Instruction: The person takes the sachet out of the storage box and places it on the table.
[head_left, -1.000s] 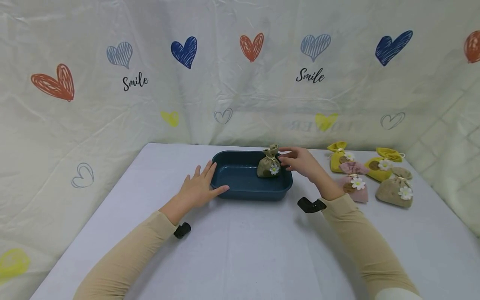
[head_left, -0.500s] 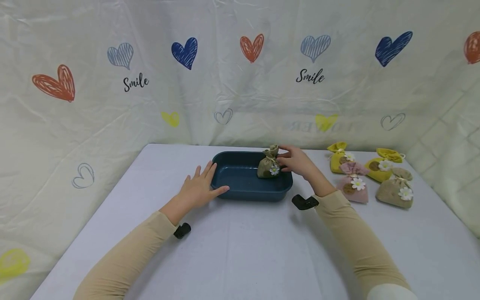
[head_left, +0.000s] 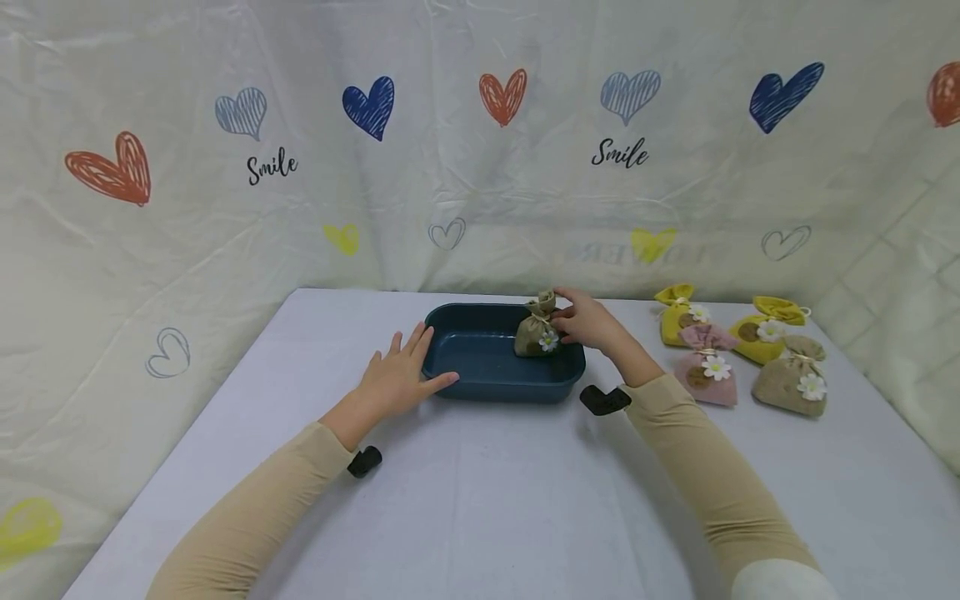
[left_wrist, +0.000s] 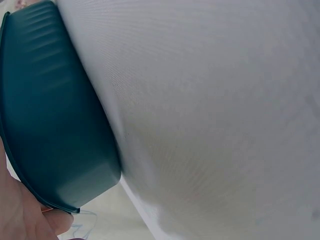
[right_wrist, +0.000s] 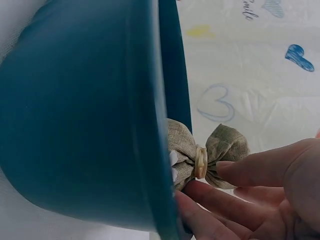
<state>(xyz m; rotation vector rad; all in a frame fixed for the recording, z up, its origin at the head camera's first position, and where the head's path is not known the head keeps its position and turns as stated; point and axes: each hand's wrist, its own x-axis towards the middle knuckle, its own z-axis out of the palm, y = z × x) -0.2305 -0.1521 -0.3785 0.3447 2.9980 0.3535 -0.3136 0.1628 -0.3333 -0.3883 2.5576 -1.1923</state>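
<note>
A dark teal tray (head_left: 480, 393) stands near the table's back edge. In its right end, a small olive-brown cloth drawstring pouch (head_left: 531, 337) with a white daisy sits upright. My right hand (head_left: 592, 323) reaches over the tray's right rim and pinches the pouch near its tied neck. The right wrist view has the thumb against the ruffled top of the pouch (right_wrist: 226, 142), fingers below and partly behind it; the tray wall hides the pouch's lower part. My left hand (head_left: 393, 379) rests with spread fingers on the tray's left end.
At the table's right lie two yellow pouches (head_left: 753, 340), a pink pouch (head_left: 708, 383) and a beige pouch (head_left: 787, 385), each with a daisy. A white cloth (head_left: 480, 500) covers the table. Behind it hangs a pale curtain (head_left: 480, 183) printed with hearts.
My right hand has moved left, closing in from beside the pouch until its fingers meet the neck. The pouch and tray have hardly shifted. My left hand stays where it was.
</note>
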